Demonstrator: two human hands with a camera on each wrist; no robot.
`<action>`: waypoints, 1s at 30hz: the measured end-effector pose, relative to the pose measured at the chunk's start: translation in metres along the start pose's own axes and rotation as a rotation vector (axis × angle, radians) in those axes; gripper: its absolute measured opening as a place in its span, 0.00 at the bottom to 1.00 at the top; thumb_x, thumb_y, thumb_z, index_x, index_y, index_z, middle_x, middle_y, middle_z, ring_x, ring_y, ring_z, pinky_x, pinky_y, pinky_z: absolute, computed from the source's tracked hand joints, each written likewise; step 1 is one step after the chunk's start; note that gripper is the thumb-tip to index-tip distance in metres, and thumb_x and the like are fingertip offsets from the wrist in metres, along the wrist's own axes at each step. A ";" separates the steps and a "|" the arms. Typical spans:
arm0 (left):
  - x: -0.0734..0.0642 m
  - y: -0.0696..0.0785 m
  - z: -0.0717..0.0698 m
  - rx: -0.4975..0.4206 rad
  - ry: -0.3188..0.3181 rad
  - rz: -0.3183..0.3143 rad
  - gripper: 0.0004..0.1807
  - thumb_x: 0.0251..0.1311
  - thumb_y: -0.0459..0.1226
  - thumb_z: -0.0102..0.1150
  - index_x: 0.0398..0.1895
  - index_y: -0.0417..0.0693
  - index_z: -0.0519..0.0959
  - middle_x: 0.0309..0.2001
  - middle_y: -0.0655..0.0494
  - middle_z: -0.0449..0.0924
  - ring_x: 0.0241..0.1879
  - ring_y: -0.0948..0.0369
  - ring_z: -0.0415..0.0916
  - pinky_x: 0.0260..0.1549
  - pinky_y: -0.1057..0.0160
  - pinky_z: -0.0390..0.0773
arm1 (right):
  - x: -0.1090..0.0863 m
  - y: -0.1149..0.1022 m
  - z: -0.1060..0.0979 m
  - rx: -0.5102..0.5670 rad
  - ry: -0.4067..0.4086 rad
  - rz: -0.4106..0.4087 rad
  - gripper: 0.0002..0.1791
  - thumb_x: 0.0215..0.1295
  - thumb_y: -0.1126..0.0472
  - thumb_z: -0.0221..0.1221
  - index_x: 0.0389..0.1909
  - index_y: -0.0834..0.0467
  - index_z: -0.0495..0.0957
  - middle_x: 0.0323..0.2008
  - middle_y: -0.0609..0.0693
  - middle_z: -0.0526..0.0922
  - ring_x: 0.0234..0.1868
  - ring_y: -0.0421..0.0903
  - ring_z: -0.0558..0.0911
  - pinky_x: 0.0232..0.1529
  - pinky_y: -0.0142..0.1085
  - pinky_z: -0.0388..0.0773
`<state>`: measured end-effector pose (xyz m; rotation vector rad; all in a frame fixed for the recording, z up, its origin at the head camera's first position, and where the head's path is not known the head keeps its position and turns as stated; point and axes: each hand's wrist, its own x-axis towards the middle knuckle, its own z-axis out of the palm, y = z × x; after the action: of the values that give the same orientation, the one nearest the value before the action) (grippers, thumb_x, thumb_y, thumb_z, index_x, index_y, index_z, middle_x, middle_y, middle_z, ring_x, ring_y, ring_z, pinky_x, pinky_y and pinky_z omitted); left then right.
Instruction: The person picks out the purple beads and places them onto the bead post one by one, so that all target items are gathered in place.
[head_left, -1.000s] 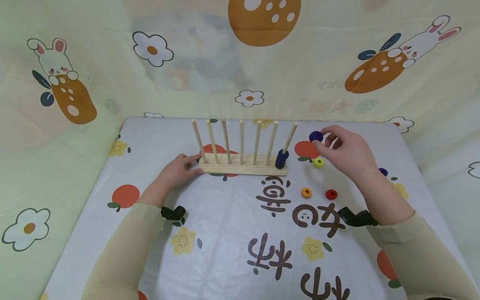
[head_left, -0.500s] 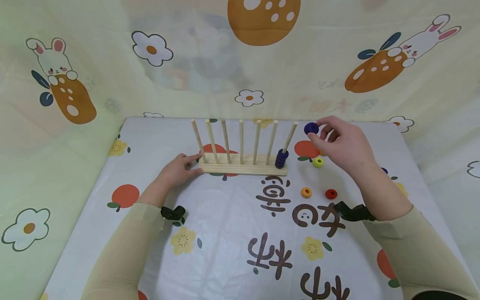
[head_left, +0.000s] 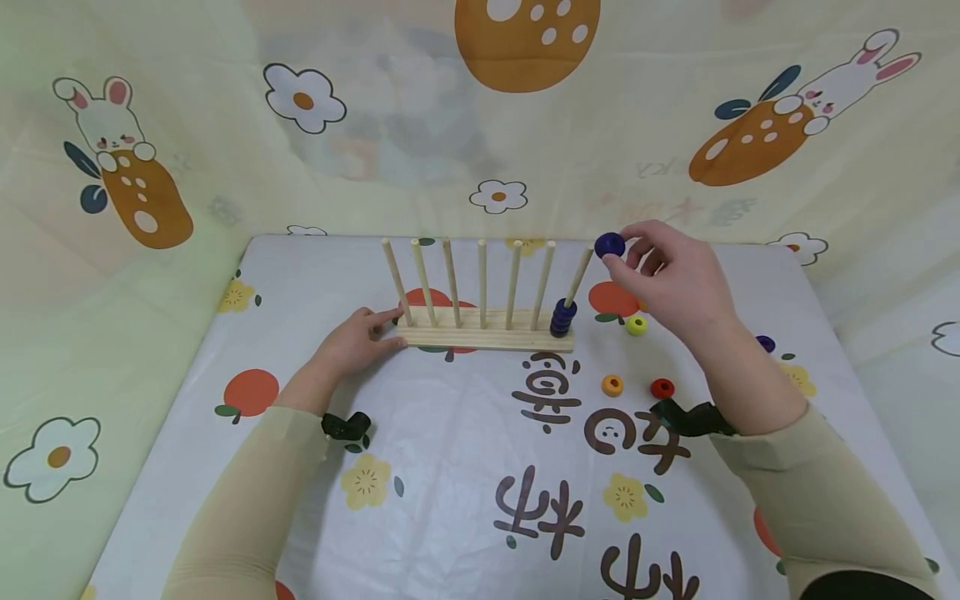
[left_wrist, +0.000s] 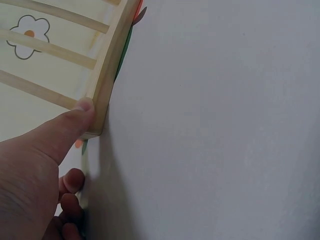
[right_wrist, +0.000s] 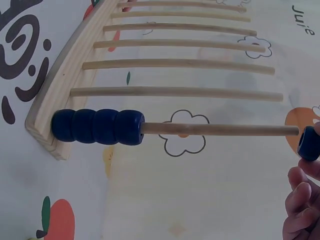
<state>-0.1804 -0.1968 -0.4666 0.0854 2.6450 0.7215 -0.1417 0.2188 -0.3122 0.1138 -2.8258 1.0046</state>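
Note:
A wooden peg rack point(head_left: 480, 336) with several upright pegs stands toward the back of the table. My left hand point(head_left: 355, 343) holds its left end, thumb point(left_wrist: 86, 106) on the front of the base and fingers behind. Several dark blue beads point(right_wrist: 97, 126) are stacked at the foot of the rightmost peg point(head_left: 580, 277). My right hand point(head_left: 678, 283) pinches another dark blue bead point(head_left: 610, 244) between thumb and fingers. In the right wrist view this bead is right at the peg's tip, its hole side facing the peg.
Right of the rack lie loose beads: a lime green one point(head_left: 636, 326), a yellow-orange one point(head_left: 612, 385), a red one point(head_left: 662, 388) and a dark blue one point(head_left: 766, 343) beyond the right wrist. A patterned cloth wall point(head_left: 420, 150) rises behind the table.
My right hand has carried the dark blue bead up and to the left, to the top of the rightmost peg. The left hand and the rack have stayed in place.

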 end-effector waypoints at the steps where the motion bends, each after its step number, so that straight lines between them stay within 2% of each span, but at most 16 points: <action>1: 0.000 0.000 0.000 0.001 0.000 0.002 0.37 0.63 0.56 0.62 0.75 0.70 0.62 0.49 0.48 0.67 0.45 0.51 0.67 0.43 0.52 0.68 | 0.000 -0.001 0.001 0.007 0.003 -0.002 0.25 0.67 0.42 0.59 0.59 0.51 0.76 0.38 0.50 0.78 0.38 0.48 0.73 0.28 0.33 0.70; 7: 0.000 -0.001 0.000 0.008 0.007 0.006 0.37 0.63 0.56 0.62 0.75 0.70 0.63 0.48 0.49 0.67 0.44 0.51 0.67 0.43 0.53 0.68 | 0.001 -0.004 0.004 0.035 0.013 -0.006 0.25 0.67 0.42 0.59 0.59 0.51 0.76 0.37 0.50 0.78 0.38 0.47 0.73 0.29 0.31 0.70; 16: 0.000 0.001 0.000 0.005 -0.001 0.002 0.37 0.62 0.56 0.63 0.75 0.70 0.62 0.48 0.49 0.67 0.44 0.52 0.66 0.42 0.53 0.68 | 0.003 -0.006 0.008 0.004 0.003 -0.004 0.26 0.67 0.41 0.59 0.59 0.51 0.76 0.37 0.50 0.78 0.39 0.48 0.73 0.33 0.41 0.70; 30: 0.002 -0.002 0.002 0.015 0.014 0.010 0.36 0.63 0.56 0.62 0.74 0.71 0.63 0.48 0.50 0.67 0.43 0.51 0.67 0.43 0.53 0.68 | 0.004 -0.009 0.015 -0.011 0.010 -0.018 0.24 0.67 0.42 0.59 0.59 0.49 0.78 0.36 0.50 0.79 0.37 0.48 0.74 0.31 0.41 0.70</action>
<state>-0.1812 -0.1974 -0.4699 0.0978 2.6655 0.7083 -0.1464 0.2021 -0.3174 0.1322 -2.8165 0.9826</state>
